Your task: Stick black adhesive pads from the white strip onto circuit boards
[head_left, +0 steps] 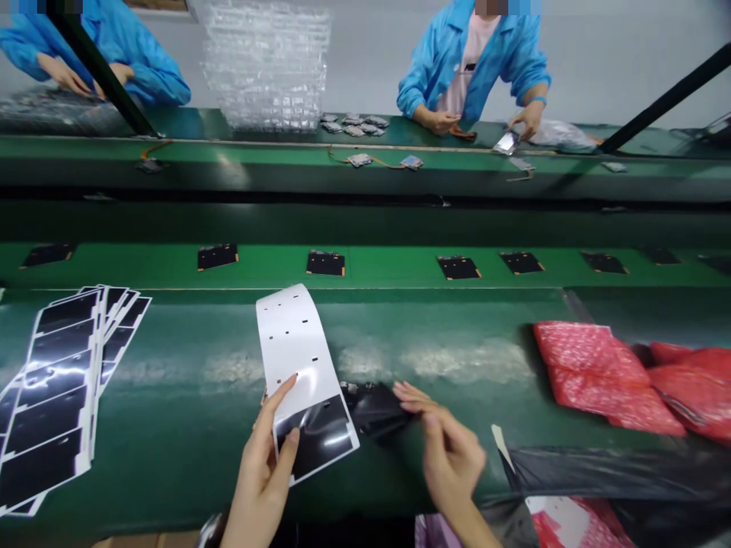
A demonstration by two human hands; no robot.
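My left hand (261, 464) grips the lower end of a long white backing strip (294, 342), which has small black marks along it and a glossy black film sheet (314, 438) still on its lower part. The strip stands tilted up, away from me. My right hand (448, 457) is to the right of the strip, its fingertips pinched on the edge of a crumpled piece of black film (371, 411). That piece lies against the strip's right side, and its left end is partly hidden behind the strip.
Stacked strips of black sheets on white backing (51, 396) lie to the left on the green belt (183, 434). Red padded bags (594, 373) and a black plastic bag (617, 472) are on the right. Black squares (325, 262) sit on a farther belt. Beyond, two co-workers handle small parts near stacked clear trays (266, 65).
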